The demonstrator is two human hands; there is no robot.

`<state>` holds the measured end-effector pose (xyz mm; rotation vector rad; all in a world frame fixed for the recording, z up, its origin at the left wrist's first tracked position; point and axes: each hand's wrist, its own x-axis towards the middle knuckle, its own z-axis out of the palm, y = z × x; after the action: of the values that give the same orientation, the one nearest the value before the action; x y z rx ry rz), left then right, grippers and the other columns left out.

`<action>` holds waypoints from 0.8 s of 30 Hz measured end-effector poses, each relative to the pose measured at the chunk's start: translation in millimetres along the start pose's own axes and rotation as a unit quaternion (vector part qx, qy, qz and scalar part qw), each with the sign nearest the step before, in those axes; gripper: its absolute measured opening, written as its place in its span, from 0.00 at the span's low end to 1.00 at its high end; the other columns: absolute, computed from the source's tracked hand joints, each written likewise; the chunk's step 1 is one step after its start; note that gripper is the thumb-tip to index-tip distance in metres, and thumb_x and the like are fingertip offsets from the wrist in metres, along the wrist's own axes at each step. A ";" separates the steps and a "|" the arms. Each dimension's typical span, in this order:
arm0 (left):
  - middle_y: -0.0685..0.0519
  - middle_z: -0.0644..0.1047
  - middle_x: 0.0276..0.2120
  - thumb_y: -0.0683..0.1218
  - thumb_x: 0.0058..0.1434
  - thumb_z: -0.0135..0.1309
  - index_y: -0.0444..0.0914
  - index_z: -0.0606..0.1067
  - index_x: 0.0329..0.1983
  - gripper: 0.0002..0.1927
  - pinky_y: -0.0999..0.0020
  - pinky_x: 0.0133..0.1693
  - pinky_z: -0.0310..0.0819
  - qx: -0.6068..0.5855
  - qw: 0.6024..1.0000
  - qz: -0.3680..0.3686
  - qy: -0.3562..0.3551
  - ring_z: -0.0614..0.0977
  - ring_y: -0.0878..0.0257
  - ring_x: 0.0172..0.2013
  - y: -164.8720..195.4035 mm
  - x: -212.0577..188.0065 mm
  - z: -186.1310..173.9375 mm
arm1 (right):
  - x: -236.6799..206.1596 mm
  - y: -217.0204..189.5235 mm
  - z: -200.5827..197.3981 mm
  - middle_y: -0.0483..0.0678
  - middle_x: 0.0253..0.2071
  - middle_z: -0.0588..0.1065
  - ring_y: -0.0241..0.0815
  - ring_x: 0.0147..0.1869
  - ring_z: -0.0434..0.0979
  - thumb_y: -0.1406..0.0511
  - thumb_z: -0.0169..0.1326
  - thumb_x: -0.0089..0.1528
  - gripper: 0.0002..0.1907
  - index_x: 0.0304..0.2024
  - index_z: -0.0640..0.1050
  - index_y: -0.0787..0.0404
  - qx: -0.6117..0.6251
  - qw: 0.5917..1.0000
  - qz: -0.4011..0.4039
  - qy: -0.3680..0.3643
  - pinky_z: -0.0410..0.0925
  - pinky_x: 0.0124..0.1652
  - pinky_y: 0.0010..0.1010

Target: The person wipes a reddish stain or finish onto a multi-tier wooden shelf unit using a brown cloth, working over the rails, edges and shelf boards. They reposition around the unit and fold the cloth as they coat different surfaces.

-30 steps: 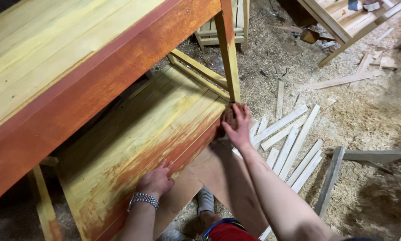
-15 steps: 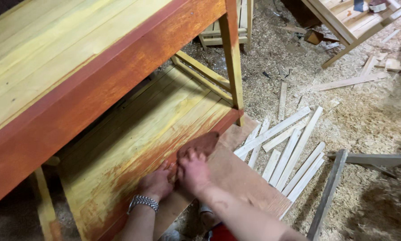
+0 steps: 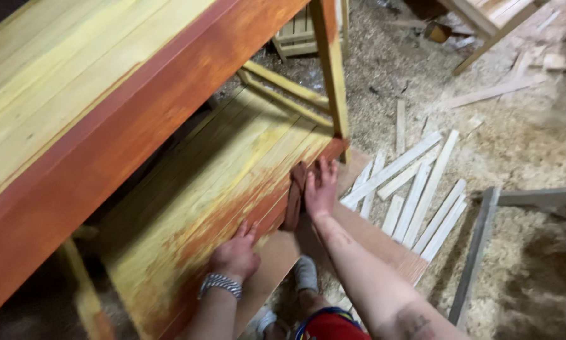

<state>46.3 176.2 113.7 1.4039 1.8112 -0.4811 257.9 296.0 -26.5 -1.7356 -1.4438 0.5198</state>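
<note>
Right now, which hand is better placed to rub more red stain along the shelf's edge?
Probably the right hand: it presses the reddish cloth against the lower shelf's front edge. The left hand rests flat on the shelf, empty.

a wooden table [image 3: 75, 82] of pale yellow planks has a front rail stained red-brown. beneath it a lower shelf [image 3: 188, 208] of the same planks is stained red along its front edge and partly across the boards. a slim upright leg [image 3: 331, 69] meets the shelf's far corner. the table stands on a floor [image 3: 535, 151] covered in sawdust. a flat brown board [image 3: 371, 239] lies on the floor just beside the shelf's front edge, and a loose fan of pale wood slats [image 3: 415, 189] rests next to it. a grey plank [image 3: 475, 252] lies farther right.
</note>
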 end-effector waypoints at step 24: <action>0.57 0.46 0.76 0.48 0.60 0.56 0.43 0.53 0.75 0.41 0.69 0.71 0.47 -0.038 0.990 0.137 0.022 0.54 0.63 0.73 -104.2 -15.2 46.5 | -188.3 -51.4 74.3 0.62 0.63 0.65 0.63 0.68 0.64 0.62 0.56 0.64 0.26 0.63 0.70 0.64 0.118 0.983 0.091 0.105 0.58 0.66 0.47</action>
<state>-33.7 100.7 79.5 1.5907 1.6201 -0.2385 121.5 142.2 -63.4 -1.6843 -1.0387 0.5605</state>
